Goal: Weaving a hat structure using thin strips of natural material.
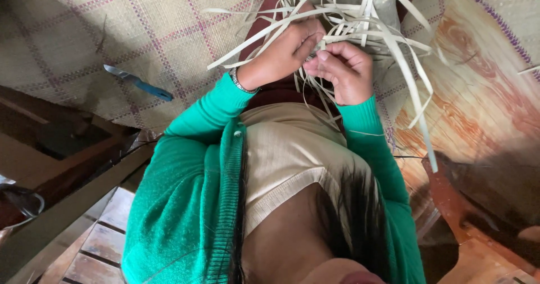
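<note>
Green cardigan (185, 205) closest, at 6 o'clock. Up at 12 o'clock, thin pale strips (360, 14) over the lap: light, bendy, springy, likely easy to crease; best pinched low, near the tangle. Left hand (281, 53) and right hand (343, 70) side by side, each grip curled tight, pinching strips. At 10 o'clock, blue-handled knife (138, 82) on woven mat (84, 30).
</note>
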